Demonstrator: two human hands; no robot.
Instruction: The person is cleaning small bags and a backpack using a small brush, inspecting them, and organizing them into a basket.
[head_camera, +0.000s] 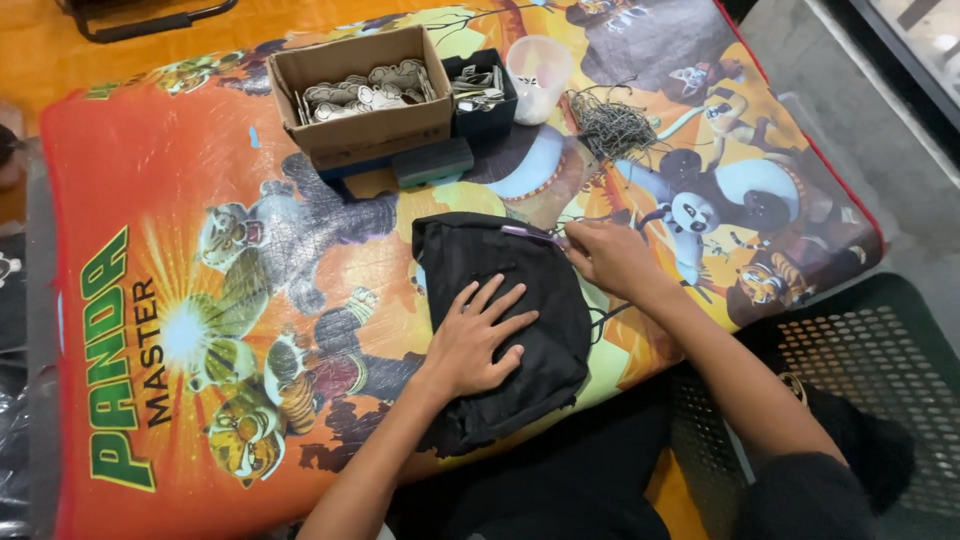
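While two hands (478, 335) (607, 255) press, one black garment (540, 330) lies.

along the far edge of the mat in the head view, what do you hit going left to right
cardboard box of pale tags → small dark box of metal bits → translucent white cup → tangle of grey string

left hand (478, 337): palm down, fingers spread flat, pressing on the black garment (500, 320)
left arm: bare, reaching up from below
right hand (608, 255): fingers curled, pinching at the garment's upper right edge
right arm: bare, angled in from lower right
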